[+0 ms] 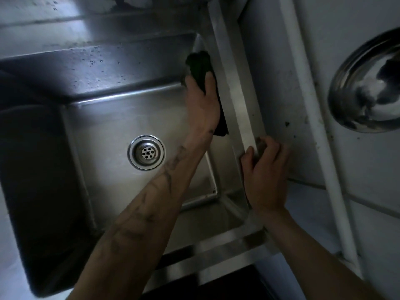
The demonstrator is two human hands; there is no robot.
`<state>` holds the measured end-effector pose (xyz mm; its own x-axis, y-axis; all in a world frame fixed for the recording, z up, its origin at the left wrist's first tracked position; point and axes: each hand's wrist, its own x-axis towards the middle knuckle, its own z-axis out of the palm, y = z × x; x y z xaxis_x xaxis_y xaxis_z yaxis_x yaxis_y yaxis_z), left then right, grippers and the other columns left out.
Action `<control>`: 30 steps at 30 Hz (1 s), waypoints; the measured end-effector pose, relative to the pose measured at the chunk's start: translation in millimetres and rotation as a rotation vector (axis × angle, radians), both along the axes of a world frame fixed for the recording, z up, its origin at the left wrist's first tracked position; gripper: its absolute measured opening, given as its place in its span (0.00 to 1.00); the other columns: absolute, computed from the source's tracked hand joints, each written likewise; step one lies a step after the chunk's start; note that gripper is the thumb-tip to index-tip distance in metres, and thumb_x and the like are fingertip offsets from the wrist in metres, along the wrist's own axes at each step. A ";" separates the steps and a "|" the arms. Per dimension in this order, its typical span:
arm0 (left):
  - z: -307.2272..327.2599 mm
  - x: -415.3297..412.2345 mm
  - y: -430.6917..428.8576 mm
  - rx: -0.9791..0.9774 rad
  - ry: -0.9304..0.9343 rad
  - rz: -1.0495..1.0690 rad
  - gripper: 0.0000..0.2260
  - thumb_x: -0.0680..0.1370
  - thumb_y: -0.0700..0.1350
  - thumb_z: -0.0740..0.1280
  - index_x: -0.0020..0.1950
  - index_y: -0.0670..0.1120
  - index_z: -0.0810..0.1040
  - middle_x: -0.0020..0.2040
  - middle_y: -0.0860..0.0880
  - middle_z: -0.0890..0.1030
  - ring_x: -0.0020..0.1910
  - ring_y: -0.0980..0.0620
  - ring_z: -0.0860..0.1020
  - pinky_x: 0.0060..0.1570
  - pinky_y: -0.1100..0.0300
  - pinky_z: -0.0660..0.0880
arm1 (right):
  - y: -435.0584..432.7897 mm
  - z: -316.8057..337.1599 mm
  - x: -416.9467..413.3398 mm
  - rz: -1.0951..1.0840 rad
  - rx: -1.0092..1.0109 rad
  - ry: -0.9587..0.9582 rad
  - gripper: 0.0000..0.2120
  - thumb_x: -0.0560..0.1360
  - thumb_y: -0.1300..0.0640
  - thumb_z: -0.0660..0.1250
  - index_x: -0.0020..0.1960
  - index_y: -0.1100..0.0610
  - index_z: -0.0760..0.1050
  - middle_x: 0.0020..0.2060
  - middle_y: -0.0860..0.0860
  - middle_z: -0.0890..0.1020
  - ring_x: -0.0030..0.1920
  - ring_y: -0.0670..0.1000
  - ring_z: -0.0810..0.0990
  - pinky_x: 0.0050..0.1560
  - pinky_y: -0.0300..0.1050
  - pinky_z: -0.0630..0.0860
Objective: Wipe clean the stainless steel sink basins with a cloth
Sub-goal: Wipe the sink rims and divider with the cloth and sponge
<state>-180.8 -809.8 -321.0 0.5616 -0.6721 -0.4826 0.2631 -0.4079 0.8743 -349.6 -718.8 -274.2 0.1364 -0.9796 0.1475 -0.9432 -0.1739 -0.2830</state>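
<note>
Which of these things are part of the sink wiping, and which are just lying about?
In the job: dark cloth, left hand holding it, sink basin, right hand gripping the sink rim.
Just lying about: metal bowl, white pipe.

I see a dull grey steel sink (108,118), its silver drain (146,152) dotted with a ring of dark holes. Cloth (200,66) near black, maybe dark green. White pipe (311,118), pale grey speckled wall (281,83), mirror-silver bowl (368,87), dark line markings on left forearm (147,208).
</note>
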 end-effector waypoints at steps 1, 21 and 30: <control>-2.6 3.0 -5.0 0.017 -0.007 -0.004 0.15 0.88 0.52 0.59 0.68 0.43 0.71 0.60 0.40 0.80 0.57 0.43 0.80 0.54 0.54 0.78 | -0.1 0.3 0.2 0.001 0.001 0.001 0.15 0.81 0.55 0.65 0.63 0.61 0.68 0.55 0.62 0.73 0.50 0.58 0.73 0.48 0.42 0.65; -66.0 44.0 -55.8 0.332 -0.016 -0.133 0.29 0.89 0.53 0.55 0.86 0.42 0.51 0.81 0.34 0.61 0.80 0.36 0.64 0.77 0.50 0.62 | -0.8 -2.7 -2.4 0.011 0.039 -0.026 0.16 0.82 0.54 0.64 0.65 0.56 0.65 0.57 0.60 0.71 0.50 0.60 0.76 0.44 0.59 0.79; -103.6 -26.4 49.5 0.415 -0.036 -0.345 0.26 0.88 0.53 0.58 0.80 0.38 0.64 0.72 0.32 0.73 0.71 0.32 0.74 0.72 0.42 0.70 | -0.3 -0.7 -1.5 0.025 0.012 -0.004 0.16 0.81 0.55 0.65 0.65 0.59 0.67 0.56 0.61 0.72 0.50 0.58 0.75 0.46 0.54 0.77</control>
